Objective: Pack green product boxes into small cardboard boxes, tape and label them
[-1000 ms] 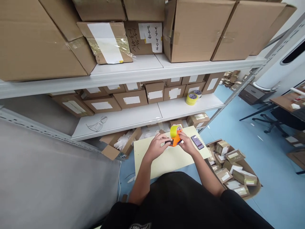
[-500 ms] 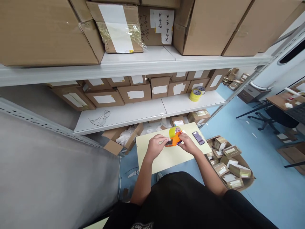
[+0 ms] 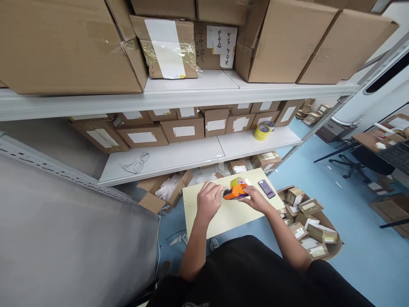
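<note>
Right hand: gripping orange tape dispenser | left hand: fingertips pinched together just beside it (from here I can't tell on what) | dispenser: above pale table, phone near.

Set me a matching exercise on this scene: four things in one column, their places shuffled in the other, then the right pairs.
Things
1. Dispenser
2. Phone
3. Glasses
4. Shoe

Places
A. On the shelf, towards its left end
B. On the blue floor
C. In the right hand
D. On the table, near its right edge

Pairs
1-C, 2-D, 3-A, 4-B
</note>
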Tool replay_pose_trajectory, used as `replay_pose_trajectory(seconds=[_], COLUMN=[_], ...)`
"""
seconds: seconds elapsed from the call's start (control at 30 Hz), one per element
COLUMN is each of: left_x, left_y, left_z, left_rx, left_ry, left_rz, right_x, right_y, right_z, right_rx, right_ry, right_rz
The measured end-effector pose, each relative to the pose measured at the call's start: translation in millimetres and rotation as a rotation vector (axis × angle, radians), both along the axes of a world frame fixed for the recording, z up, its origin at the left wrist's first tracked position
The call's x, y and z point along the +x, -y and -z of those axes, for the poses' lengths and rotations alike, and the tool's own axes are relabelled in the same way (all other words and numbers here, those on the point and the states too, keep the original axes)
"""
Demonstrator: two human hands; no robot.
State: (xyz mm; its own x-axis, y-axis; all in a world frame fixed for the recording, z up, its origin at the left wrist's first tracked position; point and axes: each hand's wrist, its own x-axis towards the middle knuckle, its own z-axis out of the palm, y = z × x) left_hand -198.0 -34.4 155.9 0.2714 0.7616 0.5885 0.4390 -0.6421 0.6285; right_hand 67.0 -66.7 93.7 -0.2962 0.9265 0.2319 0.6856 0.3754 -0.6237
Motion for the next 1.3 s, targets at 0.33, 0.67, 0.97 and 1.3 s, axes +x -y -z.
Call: replay_pose_trajectory(seconds=[0.33, 0.67, 0.97, 1.3], left_x=[17.5, 45.7, 102.7, 133.5], left_y=[-10.9, -37.0, -23.5, -4.0], left_z=[16.1, 17.4, 15.3, 9.0], left_rx=[-0.083, -0.278, -0.490, -0.470], left_ry=[0.058, 0.162, 0.212, 0.198], left_rz=[-0.074, -0.198, -0.181, -0.476], right_x=[3.7, 83.7, 150.8, 162.5], right_y=[5.2, 6.9, -85.9, -265.6], right_z=[30.4, 70.5, 59.6, 4.3], right_rx=[-0.034, 0.217, 0.197, 0.045], right_ry=[-0.212, -0.044, -0.041, 0.201], right_rz=[0.191, 0.558, 0.511, 0.354])
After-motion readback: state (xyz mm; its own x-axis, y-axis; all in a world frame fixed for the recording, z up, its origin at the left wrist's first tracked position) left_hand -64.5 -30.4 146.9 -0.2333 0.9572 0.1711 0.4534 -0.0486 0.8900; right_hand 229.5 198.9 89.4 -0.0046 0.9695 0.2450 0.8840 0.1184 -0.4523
